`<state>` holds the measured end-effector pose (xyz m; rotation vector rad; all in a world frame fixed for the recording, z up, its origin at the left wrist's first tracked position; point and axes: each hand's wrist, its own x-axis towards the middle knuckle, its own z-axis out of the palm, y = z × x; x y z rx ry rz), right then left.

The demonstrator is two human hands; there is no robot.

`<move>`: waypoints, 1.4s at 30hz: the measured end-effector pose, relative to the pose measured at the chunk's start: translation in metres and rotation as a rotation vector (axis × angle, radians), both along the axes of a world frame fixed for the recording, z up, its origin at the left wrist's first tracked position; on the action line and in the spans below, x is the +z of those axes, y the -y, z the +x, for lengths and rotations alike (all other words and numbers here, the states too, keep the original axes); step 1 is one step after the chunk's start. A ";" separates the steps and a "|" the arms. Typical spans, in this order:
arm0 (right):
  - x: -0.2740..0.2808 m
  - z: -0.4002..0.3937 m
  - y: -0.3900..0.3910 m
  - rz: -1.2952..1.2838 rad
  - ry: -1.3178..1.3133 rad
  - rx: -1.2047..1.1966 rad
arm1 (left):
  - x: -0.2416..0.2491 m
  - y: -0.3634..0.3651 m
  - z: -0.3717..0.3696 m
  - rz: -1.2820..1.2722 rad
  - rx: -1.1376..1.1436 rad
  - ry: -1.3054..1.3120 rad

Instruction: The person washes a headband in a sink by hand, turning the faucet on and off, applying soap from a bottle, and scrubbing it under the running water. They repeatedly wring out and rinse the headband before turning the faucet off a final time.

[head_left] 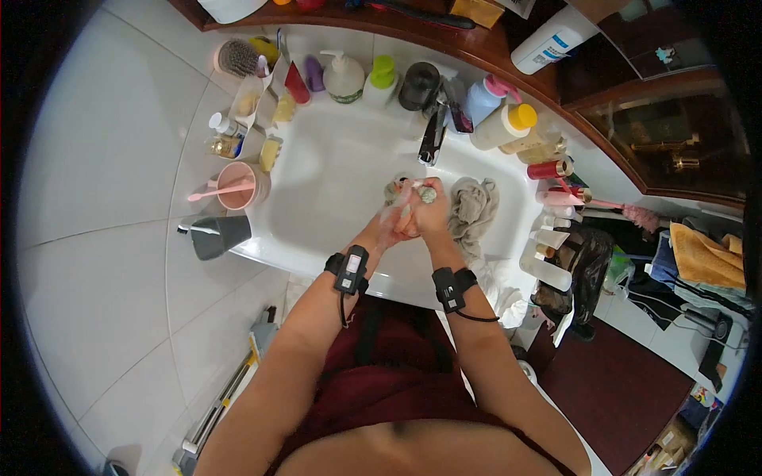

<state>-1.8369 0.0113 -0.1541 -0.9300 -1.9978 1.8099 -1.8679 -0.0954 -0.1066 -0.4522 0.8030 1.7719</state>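
Note:
Over the right half of the white sink [317,206], my two hands press together with soapy suds on them. My right hand [429,213] is closed, and a small pale grey-green wad of cloth [427,194] pokes out at its top. Against it lies my left hand [397,223], fingers closed and foam-covered; most of what sits between the palms is hidden. A crumpled grey cloth [474,208] rests on the sink's right side, close to my right hand. Just beyond my hands stands the black faucet [432,135], with no water seen running. The drain [394,189] is partly covered by my left hand.
Along the back rim stand a white pump bottle [344,78], a green-capped bottle [382,79] and a yellow-capped bottle [506,127]. Left are a pink cup [238,187] and a grey cup [221,237]. A wooden shelf [444,36] overhangs the back. White cloth [504,292] hangs at the right front.

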 end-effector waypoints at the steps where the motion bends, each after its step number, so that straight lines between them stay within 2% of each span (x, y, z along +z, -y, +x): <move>1: 0.001 0.002 0.002 0.015 0.043 -0.004 | -0.018 0.001 -0.002 -0.006 -0.018 -0.091; 4: 0.015 0.000 0.006 -0.337 -0.036 -0.091 | -0.018 -0.007 -0.002 -0.140 0.118 -0.239; 5: 0.021 -0.002 0.007 -0.354 0.003 -0.096 | -0.016 -0.011 -0.001 -0.206 0.196 -0.263; 8: 0.029 -0.003 0.007 -0.452 0.076 -0.143 | -0.024 -0.015 -0.003 -0.151 0.281 -0.227; 10: 0.027 -0.004 0.006 -0.577 0.063 -0.196 | -0.031 -0.017 -0.005 -0.199 0.263 -0.273; 14: 0.016 -0.002 0.002 -0.557 0.058 -0.168 | -0.047 -0.020 -0.009 -0.370 0.235 -0.353; 20: 0.009 -0.003 -0.003 -0.577 0.138 -0.155 | -0.055 -0.021 -0.012 -0.299 0.238 -0.336; 25: 0.016 -0.001 -0.001 -0.629 0.221 -0.227 | -0.056 -0.021 -0.019 -0.378 0.092 -0.404; 28: 0.018 0.001 -0.009 -0.665 0.151 -0.096 | -0.047 -0.021 -0.024 -0.432 0.084 -0.321; 31: 0.030 0.002 -0.024 -0.369 0.212 -0.016 | -0.036 -0.025 -0.026 -0.405 0.176 -0.259; 34: 0.055 -0.001 -0.046 -0.324 0.073 -0.159 | -0.044 -0.025 -0.030 -0.302 0.227 -0.319; 37: 0.093 -0.016 -0.064 -0.736 -0.231 -0.212 | -0.054 -0.029 -0.038 -0.313 0.247 -0.393; 41: 0.120 -0.037 -0.079 -1.118 -0.622 -0.104 | -0.048 -0.036 -0.045 -0.264 0.275 -0.403; 42: 0.123 -0.041 -0.084 -1.164 -0.615 -0.082 | -0.044 -0.036 -0.047 -0.220 0.275 -0.428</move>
